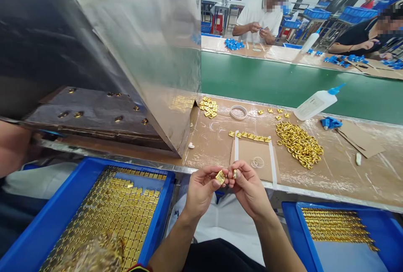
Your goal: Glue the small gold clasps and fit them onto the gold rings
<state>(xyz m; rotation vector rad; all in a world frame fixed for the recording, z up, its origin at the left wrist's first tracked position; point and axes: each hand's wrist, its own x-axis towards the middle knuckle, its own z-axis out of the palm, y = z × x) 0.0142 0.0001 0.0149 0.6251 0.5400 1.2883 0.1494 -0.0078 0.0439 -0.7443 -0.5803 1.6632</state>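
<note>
Close together above the bench's front edge, both of my hands hold small gold pieces. My left hand [201, 188] pinches a square gold piece [220, 177] between thumb and fingers. A smaller gold piece [234, 173] is in the pinch of my right hand [250, 188]; its exact shape is partly covered by the fingers. Just beyond lies a cardboard pad [252, 158] edged with white tape, with a clear ring [257, 162] on it. Along its far edge runs a row of gold square pieces [251, 136]. To the right is a heap of gold rings [299, 144].
A metal hood [141, 53] stands at left. Blue trays of gold pieces flank me, left [163, 205] and right [310, 247]. A glue bottle [316, 104], tape roll [238, 112] and blue clips [330, 123] lie beyond. Across the green belt [267, 72] sit two people.
</note>
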